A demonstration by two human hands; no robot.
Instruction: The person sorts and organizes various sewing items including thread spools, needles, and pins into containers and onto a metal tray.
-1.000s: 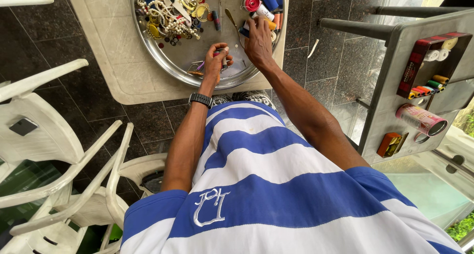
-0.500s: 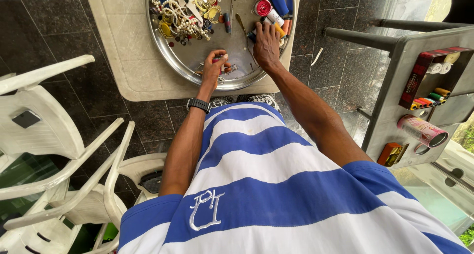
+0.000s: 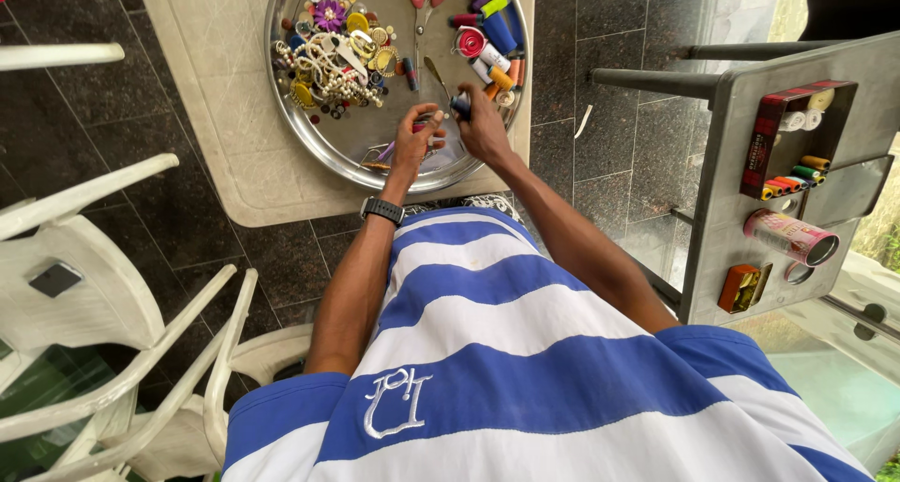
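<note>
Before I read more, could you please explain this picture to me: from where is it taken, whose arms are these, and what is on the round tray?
The camera sits on a person's head and looks down, so you see their striped shirt and both bare arms; there is no machine. In front stands a pale table with a round metal tray on it. The tray holds a pile of beads and buttons on one side and coloured thread spools on the other. The left hand, with a dark watch on its wrist, pinches something small with a red part; what it is I cannot tell. The right hand holds a small dark blue spool. White plastic chairs stand on the person's left.
</note>
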